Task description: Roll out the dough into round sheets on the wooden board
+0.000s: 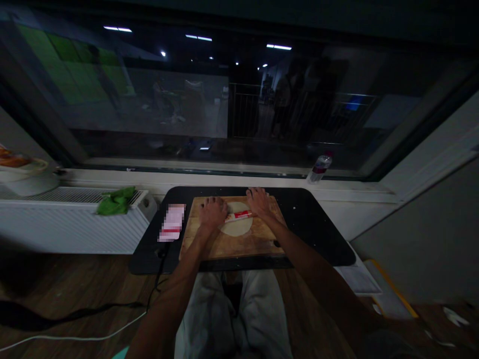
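A round, flat sheet of pale dough [236, 229] lies on a wooden cutting board [224, 249]. Across the dough rests a rolling pin [239, 216], its middle wrapped in a red and white label. My left hand [213, 212] is closed over the pin's left end. Over the other end, a little farther from me, my right hand [258, 200] is closed as well. Both ends of the pin are hidden under my hands, and the dough's upper edge shows between them.
The board sits on a black table [314, 234]. A phone [172, 223], blurred out, lies left of the board. A green cloth [117, 200] drapes over the radiator [93, 232]. A plastic bottle [321, 168] stands on the windowsill at right. Cables [93, 339] run along the floor.
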Tool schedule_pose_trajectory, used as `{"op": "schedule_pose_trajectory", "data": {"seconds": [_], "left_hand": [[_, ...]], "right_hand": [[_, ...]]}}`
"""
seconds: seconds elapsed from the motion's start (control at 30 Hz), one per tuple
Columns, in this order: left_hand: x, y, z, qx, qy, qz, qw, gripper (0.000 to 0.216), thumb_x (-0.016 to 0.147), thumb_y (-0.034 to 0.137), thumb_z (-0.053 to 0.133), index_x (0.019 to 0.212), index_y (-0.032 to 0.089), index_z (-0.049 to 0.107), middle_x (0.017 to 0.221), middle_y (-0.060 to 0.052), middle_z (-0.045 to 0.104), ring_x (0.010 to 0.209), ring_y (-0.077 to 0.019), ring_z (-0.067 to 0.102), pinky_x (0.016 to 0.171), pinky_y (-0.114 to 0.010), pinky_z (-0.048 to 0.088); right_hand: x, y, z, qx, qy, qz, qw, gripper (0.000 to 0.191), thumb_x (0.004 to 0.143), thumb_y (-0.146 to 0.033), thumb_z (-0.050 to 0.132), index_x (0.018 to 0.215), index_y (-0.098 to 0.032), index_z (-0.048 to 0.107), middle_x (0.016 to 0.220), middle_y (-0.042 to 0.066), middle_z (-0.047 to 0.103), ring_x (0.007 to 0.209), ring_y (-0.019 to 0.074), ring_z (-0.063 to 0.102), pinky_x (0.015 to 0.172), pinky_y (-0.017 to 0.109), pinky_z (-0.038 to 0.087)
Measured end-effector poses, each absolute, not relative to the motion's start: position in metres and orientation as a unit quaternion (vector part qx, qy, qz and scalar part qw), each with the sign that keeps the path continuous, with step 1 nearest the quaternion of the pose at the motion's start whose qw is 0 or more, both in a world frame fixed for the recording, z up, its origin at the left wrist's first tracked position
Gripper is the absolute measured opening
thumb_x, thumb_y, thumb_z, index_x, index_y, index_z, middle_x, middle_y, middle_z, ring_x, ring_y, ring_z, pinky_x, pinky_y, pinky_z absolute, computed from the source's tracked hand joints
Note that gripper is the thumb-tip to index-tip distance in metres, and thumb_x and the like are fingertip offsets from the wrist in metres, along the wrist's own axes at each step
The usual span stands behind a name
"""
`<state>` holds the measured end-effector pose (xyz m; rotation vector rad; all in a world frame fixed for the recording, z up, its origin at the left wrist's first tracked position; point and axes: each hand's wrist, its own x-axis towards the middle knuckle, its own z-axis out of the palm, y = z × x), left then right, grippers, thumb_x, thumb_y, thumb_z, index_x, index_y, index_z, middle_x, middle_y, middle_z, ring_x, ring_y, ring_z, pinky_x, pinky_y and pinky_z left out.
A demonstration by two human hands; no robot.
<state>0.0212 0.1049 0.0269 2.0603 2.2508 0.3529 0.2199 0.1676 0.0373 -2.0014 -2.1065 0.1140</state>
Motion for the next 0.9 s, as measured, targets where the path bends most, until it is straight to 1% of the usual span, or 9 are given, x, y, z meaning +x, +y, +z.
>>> {"op": "schedule_pose_trajectory", "data": {"seconds": [0.13,0.3,0.5,0.67,0.9], "left_hand": [[0.022,0.103,0.026,0.671,0.732,0.114,0.032,0.048,0.117,0.044,0.041,0.143,0.017,0.072,0.148,-0.022,0.073,0.139,-0.0369,0.064,0.114,-0.052,0.051],[0.021,0.103,0.025,0.671,0.732,0.108,0.045,0.048,0.117,0.045,0.042,0.144,0.019,0.072,0.151,-0.020,0.072,0.141,-0.0364,0.063,0.115,-0.051,0.050],[0.021,0.103,0.027,0.671,0.731,0.110,0.054,0.047,0.117,0.043,0.042,0.143,0.019,0.073,0.149,-0.020,0.073,0.139,-0.0364,0.064,0.114,-0.052,0.051],[0.022,0.101,0.027,0.664,0.738,0.108,0.051,0.047,0.116,0.043,0.044,0.144,0.019,0.073,0.149,-0.021,0.073,0.139,-0.0374,0.065,0.115,-0.053,0.051],[0.023,0.098,0.027,0.668,0.731,0.122,0.060,0.047,0.116,0.043,0.044,0.143,0.020,0.074,0.147,-0.020,0.074,0.139,-0.0365,0.065,0.116,-0.052,0.050]], "right_hand": [[0.218,0.175,0.035,-0.672,-0.729,0.036,0.127,0.050,0.123,-0.038,0.030,0.150,-0.024,0.071,0.156,0.013,0.069,0.146,0.0295,0.056,0.124,0.044,0.040],[0.216,0.183,0.035,-0.662,-0.740,0.043,0.115,0.050,0.123,-0.042,0.033,0.147,-0.024,0.073,0.155,0.013,0.070,0.146,0.0300,0.057,0.123,0.044,0.042],[0.214,0.190,0.036,-0.659,-0.742,0.053,0.113,0.051,0.123,-0.042,0.033,0.145,-0.022,0.075,0.154,0.014,0.071,0.145,0.0298,0.058,0.123,0.044,0.043],[0.211,0.198,0.038,-0.654,-0.746,0.039,0.123,0.054,0.123,-0.040,0.030,0.140,-0.019,0.077,0.150,0.016,0.073,0.144,0.0291,0.059,0.122,0.041,0.043],[0.203,0.207,0.042,-0.643,-0.758,0.045,0.100,0.055,0.124,-0.041,0.031,0.140,-0.016,0.078,0.149,0.018,0.074,0.141,0.0287,0.062,0.118,0.038,0.045]]}}
